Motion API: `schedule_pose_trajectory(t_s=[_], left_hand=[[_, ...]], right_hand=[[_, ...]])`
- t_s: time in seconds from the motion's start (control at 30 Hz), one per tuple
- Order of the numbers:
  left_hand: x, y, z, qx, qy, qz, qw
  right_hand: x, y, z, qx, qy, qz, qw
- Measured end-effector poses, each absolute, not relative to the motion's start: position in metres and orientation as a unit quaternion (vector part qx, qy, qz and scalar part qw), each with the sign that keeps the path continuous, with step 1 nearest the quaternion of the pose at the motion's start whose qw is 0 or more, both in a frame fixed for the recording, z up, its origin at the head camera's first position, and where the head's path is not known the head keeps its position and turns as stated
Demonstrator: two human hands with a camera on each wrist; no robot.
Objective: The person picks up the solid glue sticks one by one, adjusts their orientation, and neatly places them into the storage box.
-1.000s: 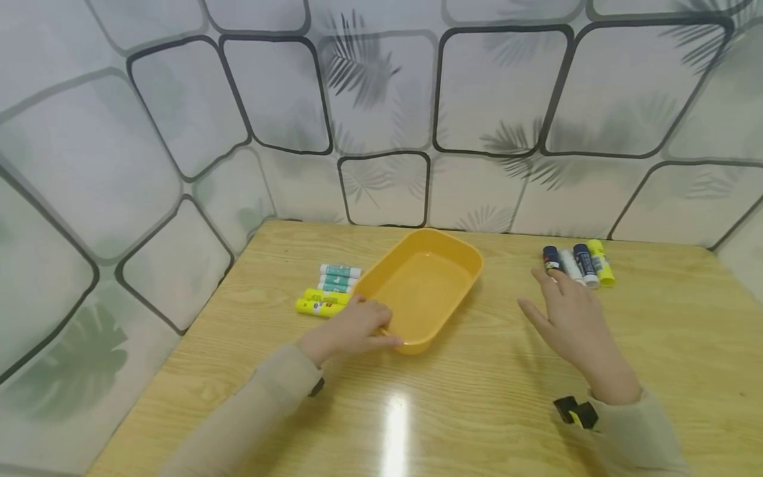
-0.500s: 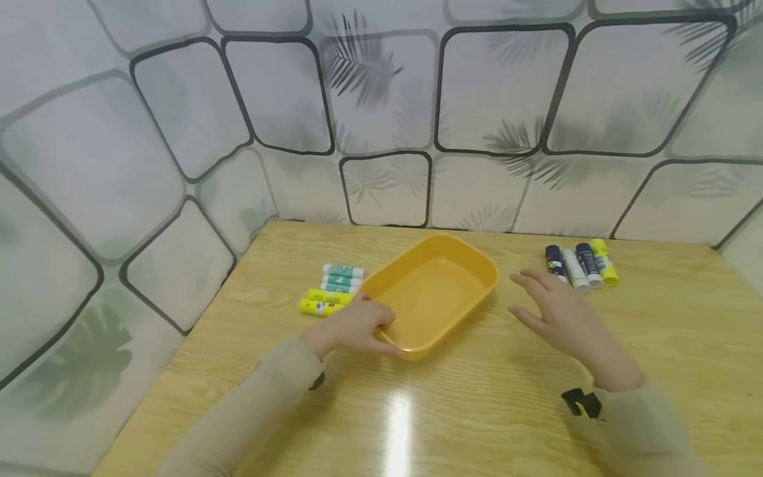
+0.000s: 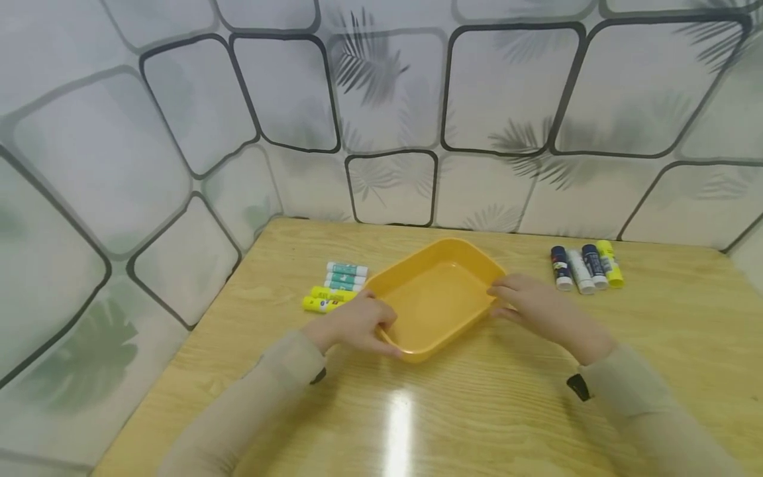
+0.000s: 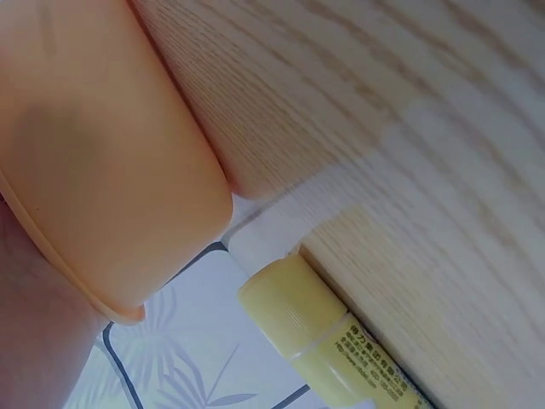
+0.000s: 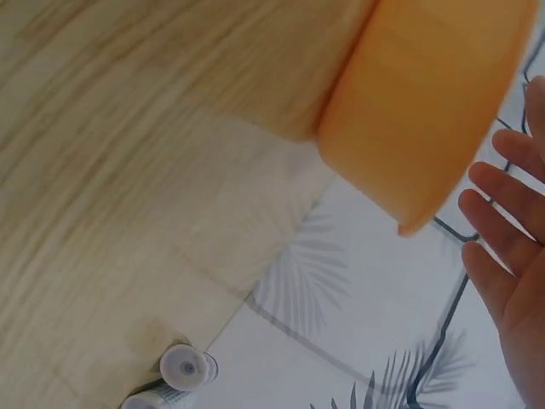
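Observation:
In the head view a yellow-orange plastic tray (image 3: 438, 301) with nothing in it lies at a slant on the table. My left hand (image 3: 357, 321) grips its near left rim, thumb outside the near corner. The tray wall (image 4: 119, 145) fills the upper left of the left wrist view, and a yellow glue stick (image 4: 315, 332) lies beside it. My right hand (image 3: 539, 308) reaches to the tray's right rim. Its fingers (image 5: 498, 196) are spread and loosely straight beside the tray (image 5: 426, 102) in the right wrist view, pinching nothing.
Left of the tray lie two yellow glue sticks (image 3: 324, 305) and several small white-and-green sticks (image 3: 346, 278). Toward the back right stand grouped navy glue sticks (image 3: 560, 265), a white one (image 3: 580, 270) and a yellow one (image 3: 610, 264). A patterned cloth wall (image 3: 387, 119) borders the table's back.
My left hand has kept its grip while the tray shifted to the right. My right hand has come away from the right-hand glue sticks, leftward to the tray's right rim.

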State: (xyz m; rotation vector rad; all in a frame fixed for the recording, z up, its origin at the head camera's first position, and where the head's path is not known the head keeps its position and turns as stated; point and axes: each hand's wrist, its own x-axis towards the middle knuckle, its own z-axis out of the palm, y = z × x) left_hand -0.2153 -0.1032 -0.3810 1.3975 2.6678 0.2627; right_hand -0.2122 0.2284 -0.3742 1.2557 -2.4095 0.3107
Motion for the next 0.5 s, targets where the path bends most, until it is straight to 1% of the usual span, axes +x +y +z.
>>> schedule_pose_trajectory(t_s=[0.1,0.27,0.5], left_hand=[[-0.2149,-0.1032,-0.3827,0.465,0.879,0.086,0.055],[-0.2118,-0.105,-0.3822,0.475,0.875,0.082,0.041],[-0.2097,-0.1089,-0.3739,0.49,0.869,0.062,0.007]], right_hand=[[-0.2109,0.2262,-0.378,0.459,-0.863,0.103,0.185],[-0.2062,0.2225,-0.3779,0.432,-0.884,0.096,0.154],[-0.2068,0.2222,-0.379,0.428,-0.881,0.085,0.182]])
